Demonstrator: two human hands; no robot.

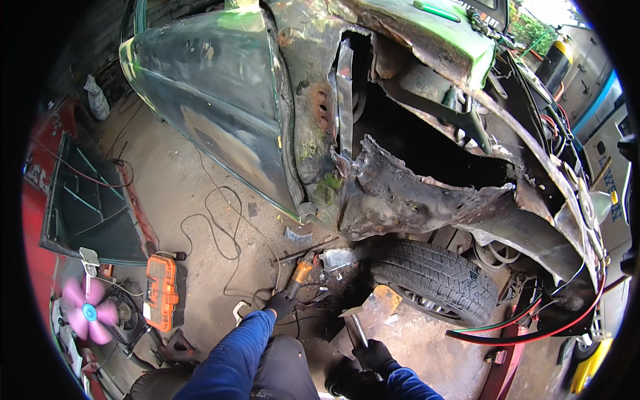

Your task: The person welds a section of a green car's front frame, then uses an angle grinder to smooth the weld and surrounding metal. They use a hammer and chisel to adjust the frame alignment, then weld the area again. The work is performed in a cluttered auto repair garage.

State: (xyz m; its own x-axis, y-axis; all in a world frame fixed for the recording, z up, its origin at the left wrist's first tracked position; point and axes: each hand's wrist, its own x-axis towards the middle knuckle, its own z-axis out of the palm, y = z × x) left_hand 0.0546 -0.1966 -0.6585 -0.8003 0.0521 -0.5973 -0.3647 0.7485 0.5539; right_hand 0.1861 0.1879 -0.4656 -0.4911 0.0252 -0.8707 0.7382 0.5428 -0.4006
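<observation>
— How is the orange-and-black handheld power tool (303, 270) best handled?

— Probably with a firm grip, fingers well behind its head, and the head clear of the black treaded rubber tyre (437, 277) to its right. The black-gloved left hand (283, 304) is closed around its rear end; the black-gloved right hand (377, 358) grips a silvery metal bar (359, 330).

— And its looks?

— Orange casing, darker head, low over the grey-brown concrete floor (173, 167), near a torn, rusted green car body (413, 200).

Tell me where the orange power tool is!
In the head view, the orange tool is below and slightly left of centre, at the person's left hand, left of the black tyre.
</observation>
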